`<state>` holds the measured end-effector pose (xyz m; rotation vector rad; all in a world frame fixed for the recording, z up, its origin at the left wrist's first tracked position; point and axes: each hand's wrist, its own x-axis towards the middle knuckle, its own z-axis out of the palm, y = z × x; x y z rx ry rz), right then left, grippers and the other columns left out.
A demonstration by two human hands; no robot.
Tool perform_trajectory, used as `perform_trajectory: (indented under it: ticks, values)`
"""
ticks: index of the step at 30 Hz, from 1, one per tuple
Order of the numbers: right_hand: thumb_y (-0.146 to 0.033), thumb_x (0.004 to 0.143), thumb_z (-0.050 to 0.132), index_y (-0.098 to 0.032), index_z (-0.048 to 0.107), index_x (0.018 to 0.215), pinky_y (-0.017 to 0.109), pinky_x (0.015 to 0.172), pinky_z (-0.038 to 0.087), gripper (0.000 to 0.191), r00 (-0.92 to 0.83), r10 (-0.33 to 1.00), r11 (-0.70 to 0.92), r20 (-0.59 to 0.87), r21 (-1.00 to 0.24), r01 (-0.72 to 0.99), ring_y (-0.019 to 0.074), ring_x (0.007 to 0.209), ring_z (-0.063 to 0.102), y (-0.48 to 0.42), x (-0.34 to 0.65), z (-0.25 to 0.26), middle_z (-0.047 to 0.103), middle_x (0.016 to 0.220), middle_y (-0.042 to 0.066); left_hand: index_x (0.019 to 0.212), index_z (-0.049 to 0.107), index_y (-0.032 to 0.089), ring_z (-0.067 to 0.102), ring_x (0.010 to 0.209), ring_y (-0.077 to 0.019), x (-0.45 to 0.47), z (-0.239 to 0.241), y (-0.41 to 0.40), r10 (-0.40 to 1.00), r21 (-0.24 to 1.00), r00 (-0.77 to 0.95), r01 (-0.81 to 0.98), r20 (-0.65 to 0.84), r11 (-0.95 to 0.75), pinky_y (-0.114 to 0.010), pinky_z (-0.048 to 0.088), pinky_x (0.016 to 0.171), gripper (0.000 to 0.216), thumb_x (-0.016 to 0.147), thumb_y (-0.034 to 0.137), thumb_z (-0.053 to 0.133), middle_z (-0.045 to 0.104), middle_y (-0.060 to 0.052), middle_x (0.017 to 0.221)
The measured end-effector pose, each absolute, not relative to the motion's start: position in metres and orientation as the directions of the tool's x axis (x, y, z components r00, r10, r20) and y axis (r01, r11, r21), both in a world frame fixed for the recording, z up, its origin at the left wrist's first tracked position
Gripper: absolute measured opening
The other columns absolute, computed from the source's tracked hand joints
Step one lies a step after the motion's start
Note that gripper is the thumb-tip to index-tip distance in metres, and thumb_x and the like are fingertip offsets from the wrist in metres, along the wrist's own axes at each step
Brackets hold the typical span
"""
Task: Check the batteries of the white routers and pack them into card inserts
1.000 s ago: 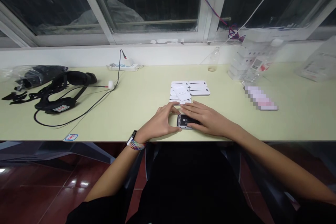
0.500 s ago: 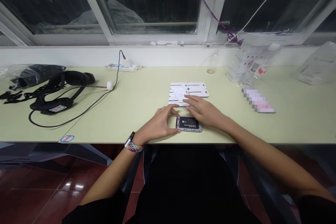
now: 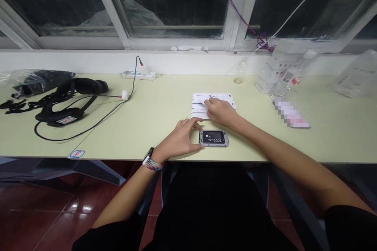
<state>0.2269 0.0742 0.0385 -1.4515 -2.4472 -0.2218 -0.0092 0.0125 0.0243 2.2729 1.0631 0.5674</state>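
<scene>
A small grey-framed device (image 3: 226, 139) lies flat near the table's front edge, its black 3000mAh battery (image 3: 212, 137) showing on top. My left hand (image 3: 179, 139) grips the device's left end, thumb at the near corner and fingers at the far one. Beyond it lie white cards (image 3: 200, 115) with black lines and small marks. My right hand (image 3: 220, 110) is over these cards with its fingers pinched together. Between the fingertips is the edge of a small thin white piece (image 3: 200, 105), tilted up; its exact kind is unclear.
On the left lie a black headset (image 3: 59, 115) with a cable and a plastic-wrapped black bundle (image 3: 44, 82). A power strip (image 3: 140, 75) sits by the wall. To the right stand stacked white boxes (image 3: 266, 74), a clear bottle (image 3: 297, 72), a blurred-out flat item (image 3: 291, 115) and a white bag (image 3: 356, 74).
My right hand has moved away from the device onto the white cards, its fingers closing on the thin white piece and raising it. My left hand stays on the device.
</scene>
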Motion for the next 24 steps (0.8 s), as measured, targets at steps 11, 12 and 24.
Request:
perform_trajectory:
  ticks: [11,12,24]
  values:
    - [-0.031,0.093,0.07,-0.02,0.079,0.106,0.033,0.07,0.053,0.019,-0.491,0.847,0.394,0.202,-0.859,0.326,0.0207,0.082,0.07,0.04,0.281,0.052,0.077,0.09,0.004,0.147,0.034,0.032,0.053,0.15,-0.0394,-0.012,0.011,0.017,0.816,0.765,0.568,0.477,0.108,-0.433,-0.059,0.044,0.12,0.087,0.084,0.042,0.093,0.065,-0.013,0.149]
    - [-0.031,0.093,0.07,-0.02,0.08,0.106,0.034,0.072,0.054,0.019,-0.52,0.836,0.389,0.176,-0.858,0.334,0.0207,0.083,0.07,0.035,0.282,0.049,0.078,0.091,0.005,0.152,0.03,0.033,0.053,0.15,-0.0394,-0.012,0.011,0.017,0.815,0.763,0.57,0.48,0.103,-0.432,-0.06,0.043,0.121,0.093,0.084,0.041,0.093,0.065,-0.013,0.148]
    - [-0.028,0.099,0.068,-0.024,0.084,0.103,0.036,0.079,0.057,0.016,-0.525,0.821,0.505,0.226,-0.717,0.48,0.0221,0.092,0.074,0.018,0.286,0.029,0.082,0.103,0.005,0.121,0.068,0.031,0.056,0.134,-0.0374,-0.011,0.02,0.017,0.776,0.618,0.614,0.557,0.144,-0.555,-0.055,0.044,0.117,0.045,0.083,0.039,0.092,0.069,-0.004,0.132]
